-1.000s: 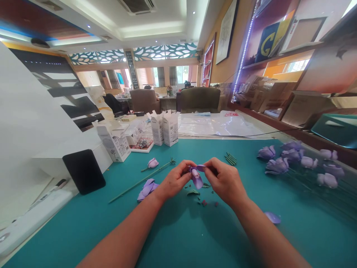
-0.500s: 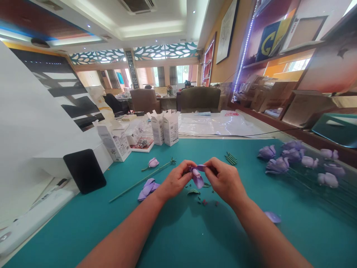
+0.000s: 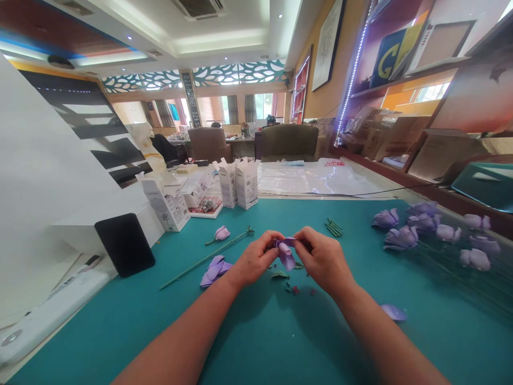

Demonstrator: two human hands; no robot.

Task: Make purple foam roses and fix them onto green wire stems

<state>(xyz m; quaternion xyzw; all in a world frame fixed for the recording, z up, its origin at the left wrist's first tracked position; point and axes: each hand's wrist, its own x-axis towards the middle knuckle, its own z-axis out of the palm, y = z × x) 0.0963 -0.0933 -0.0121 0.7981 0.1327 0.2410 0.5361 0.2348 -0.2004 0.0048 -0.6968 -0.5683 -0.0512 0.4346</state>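
Between my hands is a lilac artificial flower head (image 3: 286,258), its petals hanging downward. My left hand (image 3: 256,256) pinches it near its base. A single purple petal (image 3: 289,241) is pinched in my right hand (image 3: 320,256), its inner end against the flower head. Beneath them on the green mat lie a small green leaf piece (image 3: 279,275) and tiny dark and red bits. To the left are a pile of purple petals (image 3: 215,270), a bare green stem (image 3: 206,259) and a small pink-lilac bud (image 3: 222,232).
Several finished purple flowers (image 3: 402,237) on long stems lie at the right. One loose petal (image 3: 394,312) is by my right forearm. Short green sticks (image 3: 333,228) lie beyond my right hand. White boxes (image 3: 246,184) and a black tablet (image 3: 125,245) stand at the back and left.
Both hands stay almost in place with the flower head and petal. The petal has shifted slightly against the flower head, and the whole view has moved a little.
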